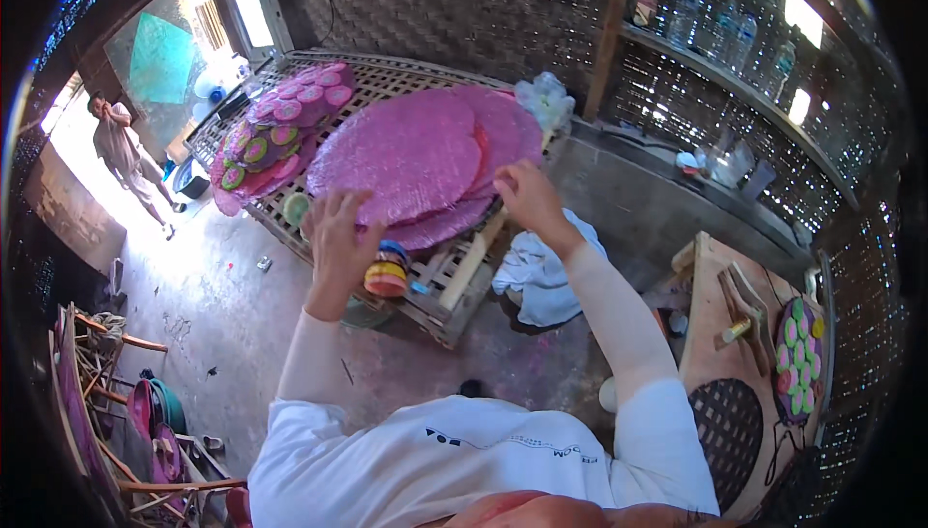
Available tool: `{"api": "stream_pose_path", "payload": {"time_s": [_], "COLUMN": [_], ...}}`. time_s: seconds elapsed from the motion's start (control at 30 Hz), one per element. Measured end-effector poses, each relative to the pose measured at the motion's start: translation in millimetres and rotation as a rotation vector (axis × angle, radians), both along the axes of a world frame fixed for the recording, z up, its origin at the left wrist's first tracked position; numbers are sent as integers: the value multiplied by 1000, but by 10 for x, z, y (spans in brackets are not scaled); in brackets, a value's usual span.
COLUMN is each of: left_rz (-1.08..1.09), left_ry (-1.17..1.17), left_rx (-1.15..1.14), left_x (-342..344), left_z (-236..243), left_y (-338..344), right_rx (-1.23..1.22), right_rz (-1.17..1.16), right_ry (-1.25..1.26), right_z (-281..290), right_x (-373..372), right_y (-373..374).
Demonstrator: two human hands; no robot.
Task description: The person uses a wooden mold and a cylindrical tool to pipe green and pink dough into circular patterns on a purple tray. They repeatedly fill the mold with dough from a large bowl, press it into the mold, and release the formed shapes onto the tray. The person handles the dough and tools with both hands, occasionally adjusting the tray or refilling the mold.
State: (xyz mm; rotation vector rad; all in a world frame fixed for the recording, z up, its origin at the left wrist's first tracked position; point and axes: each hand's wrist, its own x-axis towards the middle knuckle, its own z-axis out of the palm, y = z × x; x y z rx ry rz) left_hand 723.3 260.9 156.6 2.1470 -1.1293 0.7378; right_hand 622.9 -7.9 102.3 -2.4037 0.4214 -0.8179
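- Nearest, a soft white shirt is worn, with pale, close-fitting sleeves.
- The left hand is held beside the left near edge of the sheets, its thumb set apart from loosely bent fingers, with no grasped object seen.
- Next to it, squat, ring-like rolls in blue, yellow and orange are stacked.
- The right hand is held at the sheets' right edge, thumb and fingers drawn nearly together; whether anything is pinched cannot be told.
- Between the hands and beyond, glossy, crinkled pink oval sheets are overlapped on a slatted table.
- Far left, a pile of pink pieces with round patches is heaped.
- The lower sheets are mostly covered; the left fingertips' contact is hard to make out.
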Motion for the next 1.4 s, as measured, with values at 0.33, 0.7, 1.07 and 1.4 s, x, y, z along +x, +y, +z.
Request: {"api": "stream_pose_path", "payload": {"time_s": [0.33,0.7,1.07,1.4], "left_rz": [-399,-967,-1210,-1484], "left_ry": [234,1442,1793,1280], "left_rx": [-109,-406,-242,536], "left_x": [-335,-872,-2485,-4410], "left_z": [-217,-682,-364,-1192], "left_y": [12,-698,-1785,-1846], "right_rx": [-270,-140,-163,-20], "right_rz": [-434,-351,-1045,-1725], "right_ry": [400,-494,-465,-119], "right_z": [-339,1464,1045,-589], "right_x": [1355,-97,-5009,-6829], "right_y": [-245,-500,337,2258]}}
